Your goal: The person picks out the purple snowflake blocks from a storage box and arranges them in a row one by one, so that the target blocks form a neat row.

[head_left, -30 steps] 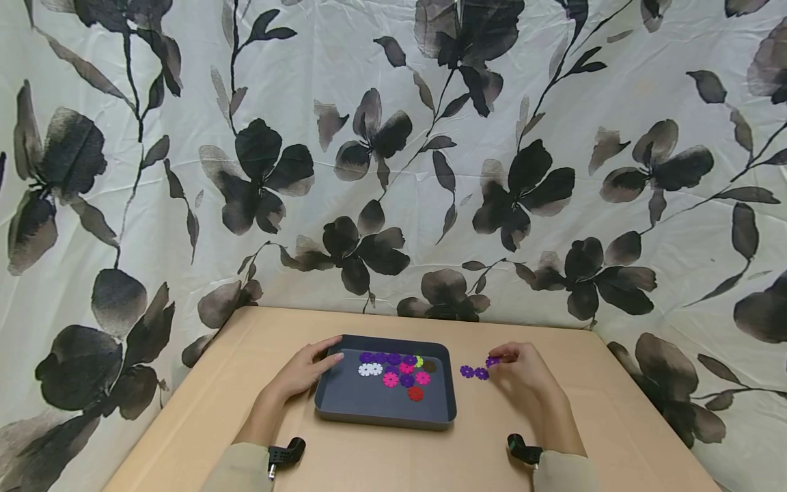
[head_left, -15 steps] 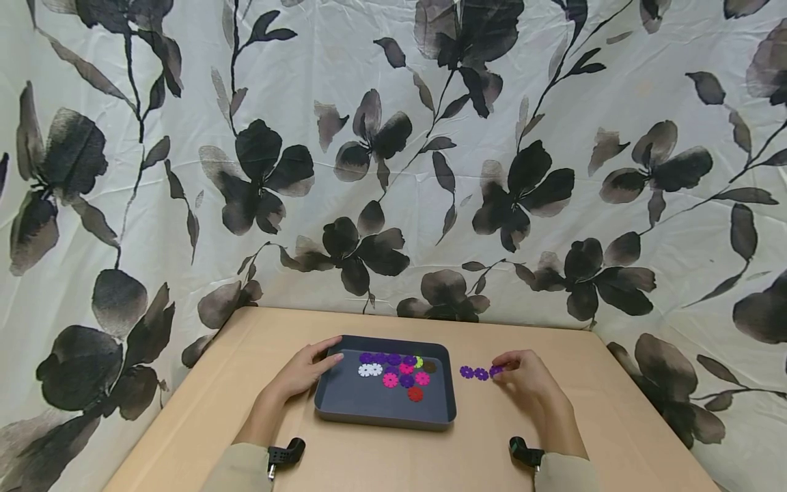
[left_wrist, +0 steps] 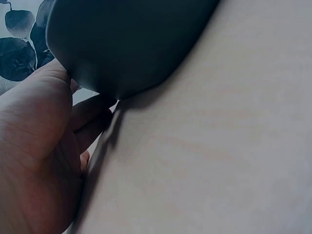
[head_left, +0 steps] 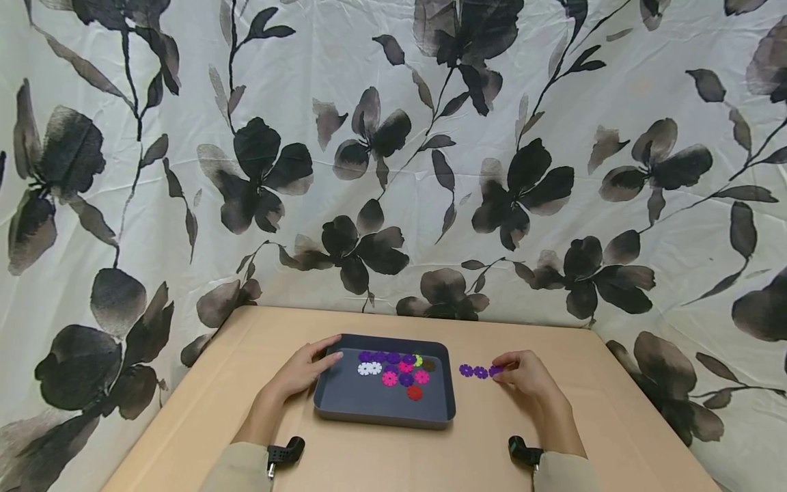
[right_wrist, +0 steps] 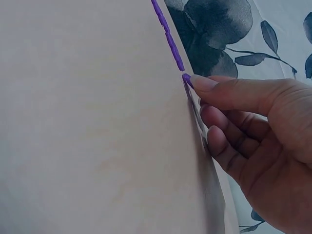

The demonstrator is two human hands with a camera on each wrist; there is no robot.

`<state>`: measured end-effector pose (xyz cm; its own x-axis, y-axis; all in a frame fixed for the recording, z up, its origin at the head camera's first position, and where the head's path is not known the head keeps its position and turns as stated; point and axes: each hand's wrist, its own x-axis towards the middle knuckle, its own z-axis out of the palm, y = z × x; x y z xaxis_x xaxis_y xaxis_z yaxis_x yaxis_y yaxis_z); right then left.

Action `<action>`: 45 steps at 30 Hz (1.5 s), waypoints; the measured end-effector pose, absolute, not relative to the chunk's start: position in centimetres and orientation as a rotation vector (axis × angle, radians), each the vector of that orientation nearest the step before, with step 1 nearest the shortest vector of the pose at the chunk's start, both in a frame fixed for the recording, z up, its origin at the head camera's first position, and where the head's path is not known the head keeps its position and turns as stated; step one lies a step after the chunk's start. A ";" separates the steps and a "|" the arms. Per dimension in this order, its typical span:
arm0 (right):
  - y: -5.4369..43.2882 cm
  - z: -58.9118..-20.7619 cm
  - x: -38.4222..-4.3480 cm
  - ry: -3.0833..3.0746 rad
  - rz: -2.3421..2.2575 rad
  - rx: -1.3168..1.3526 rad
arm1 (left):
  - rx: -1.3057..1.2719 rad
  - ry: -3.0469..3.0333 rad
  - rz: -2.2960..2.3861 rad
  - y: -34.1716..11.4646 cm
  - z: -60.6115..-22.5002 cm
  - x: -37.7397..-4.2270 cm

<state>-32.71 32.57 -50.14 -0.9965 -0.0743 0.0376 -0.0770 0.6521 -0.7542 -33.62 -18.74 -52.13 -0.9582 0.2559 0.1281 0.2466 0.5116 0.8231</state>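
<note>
My left hand (head_left: 299, 372) grips the left rim of a dark grey tray (head_left: 384, 412), thumb over the edge; in the left wrist view the other fingers lie at the tray's outer side. Inside lie flower-shaped plastic discs: several purple, several pink, white ones (head_left: 369, 369), a red one (head_left: 415, 393), a yellow-green one and a brown one. Right of the tray, my right hand (head_left: 527, 374) pinches a purple flower-shaped disc (right_wrist: 187, 80) between thumb and finger, low at the table. It sits at the right end of a row with two purple discs (head_left: 473, 372); a small gap shows in the right wrist view.
The light wooden table (head_left: 393, 465) extends around the tray and the row. A white cloth with dark flowers (head_left: 393, 205) hangs behind the table. Each wrist carries a black camera on a strap (head_left: 285, 452).
My right hand has brought the pinched purple disc down and slightly toward me, in line with the two purple discs. My left hand and the tray have stayed in place.
</note>
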 end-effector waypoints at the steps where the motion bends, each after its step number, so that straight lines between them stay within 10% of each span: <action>1: 32.6 -50.2 -32.7 -2.853 1.302 0.130 | 0.463 2.721 1.483 -18.7 -52.1 -33.6; 45: 20.4 -46.8 -33.1 -2.514 1.419 0.655 | 0.436 2.730 1.470 -18.5 -52.2 -33.6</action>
<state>-33.13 20.44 -46.81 -0.8864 -0.2864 0.3636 -0.4593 0.4468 -0.7677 -33.58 -18.53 -52.24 -0.9611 0.2480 0.1217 0.2381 0.5205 0.8200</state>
